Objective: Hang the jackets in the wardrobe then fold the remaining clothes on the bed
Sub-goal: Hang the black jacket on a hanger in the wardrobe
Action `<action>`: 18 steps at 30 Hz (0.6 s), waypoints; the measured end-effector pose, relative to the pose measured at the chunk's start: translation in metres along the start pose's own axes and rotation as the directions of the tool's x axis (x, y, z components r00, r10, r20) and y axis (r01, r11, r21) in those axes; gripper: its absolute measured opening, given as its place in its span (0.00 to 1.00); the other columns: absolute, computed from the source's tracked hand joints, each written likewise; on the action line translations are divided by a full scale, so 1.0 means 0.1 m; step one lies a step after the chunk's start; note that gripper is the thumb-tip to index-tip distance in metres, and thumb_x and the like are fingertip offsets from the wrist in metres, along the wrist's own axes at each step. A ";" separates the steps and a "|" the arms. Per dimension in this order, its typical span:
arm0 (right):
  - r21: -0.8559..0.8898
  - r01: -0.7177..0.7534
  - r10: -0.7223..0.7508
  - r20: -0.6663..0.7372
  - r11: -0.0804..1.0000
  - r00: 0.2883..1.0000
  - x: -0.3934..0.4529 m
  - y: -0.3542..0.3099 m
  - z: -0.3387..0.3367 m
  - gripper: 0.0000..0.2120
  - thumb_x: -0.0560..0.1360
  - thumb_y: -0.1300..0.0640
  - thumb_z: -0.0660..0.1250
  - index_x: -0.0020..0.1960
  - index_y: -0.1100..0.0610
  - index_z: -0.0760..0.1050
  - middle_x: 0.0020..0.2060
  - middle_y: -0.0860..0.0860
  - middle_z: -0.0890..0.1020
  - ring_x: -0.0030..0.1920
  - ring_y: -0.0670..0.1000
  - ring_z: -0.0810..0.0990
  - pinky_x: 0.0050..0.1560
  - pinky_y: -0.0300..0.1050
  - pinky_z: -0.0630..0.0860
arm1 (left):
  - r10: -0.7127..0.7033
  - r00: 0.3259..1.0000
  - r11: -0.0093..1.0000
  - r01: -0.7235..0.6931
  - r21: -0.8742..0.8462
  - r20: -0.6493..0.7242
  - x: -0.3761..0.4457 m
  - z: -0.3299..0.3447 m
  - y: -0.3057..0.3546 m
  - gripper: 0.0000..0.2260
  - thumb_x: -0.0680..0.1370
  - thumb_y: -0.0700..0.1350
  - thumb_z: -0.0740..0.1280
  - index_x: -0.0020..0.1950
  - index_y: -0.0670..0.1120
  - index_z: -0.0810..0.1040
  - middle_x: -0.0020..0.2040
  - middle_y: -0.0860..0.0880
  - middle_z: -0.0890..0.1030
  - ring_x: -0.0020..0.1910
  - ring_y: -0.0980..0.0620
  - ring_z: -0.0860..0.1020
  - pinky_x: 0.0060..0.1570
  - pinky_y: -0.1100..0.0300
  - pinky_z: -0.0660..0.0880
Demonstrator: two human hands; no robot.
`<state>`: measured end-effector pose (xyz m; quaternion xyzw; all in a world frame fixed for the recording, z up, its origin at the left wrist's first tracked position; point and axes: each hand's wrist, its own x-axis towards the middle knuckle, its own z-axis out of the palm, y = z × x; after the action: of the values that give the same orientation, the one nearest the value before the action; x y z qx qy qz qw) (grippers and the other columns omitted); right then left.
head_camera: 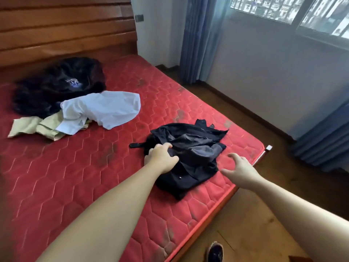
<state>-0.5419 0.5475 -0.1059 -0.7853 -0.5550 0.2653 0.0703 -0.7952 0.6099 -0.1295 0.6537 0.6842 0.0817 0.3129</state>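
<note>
Black jacket (190, 157): we found it crumpled near the foot-side edge of the bed (75, 167), directly under our left hand (160, 157) and just to the left of our right hand (239, 172).
Left hand: it lay on the jacket's near-left part, fingers curled into the dark cloth, gripping a fold.
Right hand: it hovered over the mattress edge beside the jacket, fingers spread and loosely bent, holding nothing; we could not tell whether a fingertip brushed the cloth.
Jacket fabric: matte black with a greyer lining showing in the folds, a small pale stud near the lower hem, a strap end sticking out to the left.
Bed: a red quilted mattress stitched in a hexagon pattern, scuffed with dark patches, against a ribbed wooden headboard (66, 29).
Other clothes: a white shirt (105, 108) lay rumpled over a pale khaki garment (34, 127), both well apart from our hands; behind them sat a dark fuzzy garment (56, 84).
Room: blue curtains (200, 38) hung by a window (292, 12); a dark shoe (215, 252) stood on the wooden floor (255, 224).
</note>
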 end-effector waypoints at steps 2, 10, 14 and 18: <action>0.027 0.016 -0.017 0.039 1.000 0.999 0.42 -0.01 0.01 0.32 0.72 0.48 0.69 0.73 0.52 0.63 0.67 0.57 0.70 0.63 0.56 0.73 0.59 0.44 0.69 | -0.045 0.999 0.999 0.045 -0.014 -0.005 0.23 0.07 0.08 0.24 0.74 0.55 0.63 0.70 0.58 0.68 0.70 0.50 0.69 0.67 0.45 0.68 0.60 0.51 0.68; 0.008 0.033 -0.034 0.275 0.999 0.961 2.20 0.24 0.51 0.34 0.72 0.49 0.69 0.73 0.57 0.63 0.69 0.57 0.71 0.67 0.57 0.72 0.60 0.44 0.69 | -0.306 0.952 0.949 0.304 -0.083 -0.008 1.18 0.71 0.29 0.24 0.75 0.54 0.64 0.71 0.56 0.68 0.70 0.49 0.70 0.67 0.44 0.69 0.62 0.50 0.69; -0.085 0.090 -0.054 0.354 0.992 0.934 2.82 0.33 1.00 0.35 0.72 0.50 0.68 0.75 0.56 0.60 0.71 0.58 0.65 0.69 0.59 0.68 0.67 0.49 0.68 | -0.373 0.928 0.925 0.372 -0.070 0.004 1.57 1.10 0.32 0.24 0.75 0.55 0.64 0.71 0.57 0.66 0.69 0.50 0.70 0.67 0.45 0.68 0.61 0.49 0.67; -0.251 0.240 -0.141 0.356 0.938 0.924 3.16 0.33 1.54 0.47 0.66 0.39 0.72 0.77 0.49 0.53 0.77 0.52 0.55 0.76 0.56 0.55 0.70 0.57 0.62 | -0.407 0.913 0.910 0.408 -0.080 0.030 1.87 1.43 0.24 0.24 0.75 0.55 0.64 0.71 0.58 0.66 0.68 0.51 0.70 0.67 0.45 0.68 0.60 0.49 0.66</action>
<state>-0.5139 0.7938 -0.3568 -0.6724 -0.6662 0.3015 -0.1145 -0.6889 0.7471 -0.2897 0.4833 0.7993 0.0395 0.3549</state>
